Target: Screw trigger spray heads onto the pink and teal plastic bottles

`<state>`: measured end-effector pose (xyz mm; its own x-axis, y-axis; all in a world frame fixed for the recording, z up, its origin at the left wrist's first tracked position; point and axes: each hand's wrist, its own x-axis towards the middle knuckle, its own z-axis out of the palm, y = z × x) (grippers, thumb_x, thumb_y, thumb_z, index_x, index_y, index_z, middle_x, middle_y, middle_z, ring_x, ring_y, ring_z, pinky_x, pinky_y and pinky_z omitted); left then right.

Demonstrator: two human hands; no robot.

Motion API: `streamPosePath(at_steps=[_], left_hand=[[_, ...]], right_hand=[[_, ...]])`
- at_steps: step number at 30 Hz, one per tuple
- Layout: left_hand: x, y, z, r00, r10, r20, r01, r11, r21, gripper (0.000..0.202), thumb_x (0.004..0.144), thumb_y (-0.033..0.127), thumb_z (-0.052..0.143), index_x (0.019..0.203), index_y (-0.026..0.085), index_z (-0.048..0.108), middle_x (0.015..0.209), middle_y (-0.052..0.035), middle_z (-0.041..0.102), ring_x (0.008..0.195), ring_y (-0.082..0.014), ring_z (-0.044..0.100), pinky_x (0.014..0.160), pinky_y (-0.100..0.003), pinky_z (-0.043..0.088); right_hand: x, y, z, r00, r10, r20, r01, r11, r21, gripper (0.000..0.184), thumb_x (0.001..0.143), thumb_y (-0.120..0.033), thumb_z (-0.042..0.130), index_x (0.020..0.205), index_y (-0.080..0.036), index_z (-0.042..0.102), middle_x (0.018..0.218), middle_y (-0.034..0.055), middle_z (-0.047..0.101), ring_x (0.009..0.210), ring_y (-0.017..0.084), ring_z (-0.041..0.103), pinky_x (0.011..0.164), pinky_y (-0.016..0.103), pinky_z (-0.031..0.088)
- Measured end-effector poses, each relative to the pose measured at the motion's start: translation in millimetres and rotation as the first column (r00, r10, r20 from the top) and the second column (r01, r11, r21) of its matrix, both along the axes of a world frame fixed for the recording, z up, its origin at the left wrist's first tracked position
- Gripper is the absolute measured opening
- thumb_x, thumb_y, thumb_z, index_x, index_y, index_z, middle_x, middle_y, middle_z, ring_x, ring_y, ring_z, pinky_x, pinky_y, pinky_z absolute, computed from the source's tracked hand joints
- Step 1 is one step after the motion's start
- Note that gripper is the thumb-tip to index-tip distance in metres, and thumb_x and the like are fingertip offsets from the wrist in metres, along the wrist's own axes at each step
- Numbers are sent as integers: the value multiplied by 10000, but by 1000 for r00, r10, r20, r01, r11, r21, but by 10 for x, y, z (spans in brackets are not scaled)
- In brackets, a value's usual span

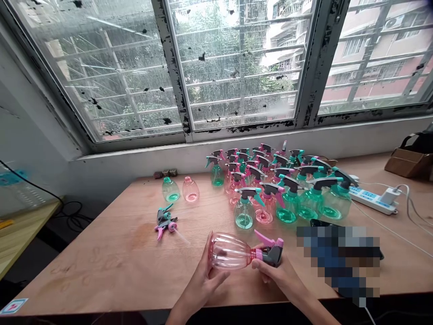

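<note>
A pink see-through spray bottle (230, 253) lies on its side between my hands, above the near edge of the wooden table (111, 262). My left hand (203, 277) is wrapped round the bottle's body. My right hand (274, 273) grips its grey and pink trigger head (270, 252). Two loose trigger heads (165, 221), one green and one pink, lie on the table to the left. Two bare bottles without heads, a green one (170, 189) and a pink one (191, 189), stand further back.
Several finished pink and green spray bottles (277, 185) stand crowded at the back middle. A white power strip (372, 198) with a charger and cables lies at the right. A brown box (407, 162) sits at the far right. A blurred patch covers something near my right hand.
</note>
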<state>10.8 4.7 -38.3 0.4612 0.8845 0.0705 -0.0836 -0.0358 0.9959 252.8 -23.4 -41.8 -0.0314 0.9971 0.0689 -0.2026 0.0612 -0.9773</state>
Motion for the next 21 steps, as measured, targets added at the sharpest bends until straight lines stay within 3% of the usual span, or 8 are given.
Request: streamPosePath(at_steps=[3,6,11,14,16,19,21], left_hand=[[10,-14,33,1000,0,-3,0,999,-32,1066,848,347,745,1573,363,-35,1670,-68,174,1485,-312,292,1232,-492,195],[10,-11,64,1000,-10,-6,9,999,-36,1085,826,367,766,1582,325,-10,1640,-102,258,1470,-323,312,1234,-507,174],[-30,22,25,999,-35,4,35,999,3,852,880,421,697,1566,301,208,1440,-113,520,1359,-316,459,1199,-504,250],[-42,22,-1,999,-35,-19,35,999,-2,774,916,402,655,1558,298,235,1354,-112,579,1316,-308,502,1173,-504,291],[-34,13,5,999,-30,-29,29,999,-12,814,917,364,663,1568,323,177,1439,-106,518,1360,-301,462,1187,-495,273],[-9,1,46,999,-6,-35,7,1000,4,898,898,316,694,1569,374,100,1622,-62,282,1487,-288,279,1237,-470,170],[11,-4,85,999,0,-52,0,1000,12,915,893,302,699,1566,387,85,1647,-46,220,1509,-287,225,1248,-472,125]], right_hand=[[-3,-3,12,1000,11,8,-11,1000,2,340,788,-455,798,921,-165,679,562,-48,565,444,93,444,446,222,381],[-2,-4,-3,1000,9,6,-9,1000,1,361,784,-464,798,943,-164,674,570,-42,584,437,94,446,437,221,383],[-7,0,-36,1000,-6,-4,6,1000,-3,374,772,-459,808,958,-164,672,560,-47,580,434,99,455,433,223,388],[-11,0,-17,1000,-26,-11,26,1000,-3,383,764,-469,809,964,-171,675,528,-59,555,424,107,456,423,228,378],[-8,-3,17,999,-35,-8,35,999,-9,379,762,-472,808,955,-177,669,512,-64,548,418,113,460,423,233,374],[2,-8,73,999,-35,-6,35,999,-13,362,769,-464,805,937,-178,660,526,-58,567,426,111,467,436,236,377],[7,-11,93,999,-29,-15,29,999,-16,352,772,-453,807,933,-177,659,529,-61,562,433,105,458,442,234,376]])
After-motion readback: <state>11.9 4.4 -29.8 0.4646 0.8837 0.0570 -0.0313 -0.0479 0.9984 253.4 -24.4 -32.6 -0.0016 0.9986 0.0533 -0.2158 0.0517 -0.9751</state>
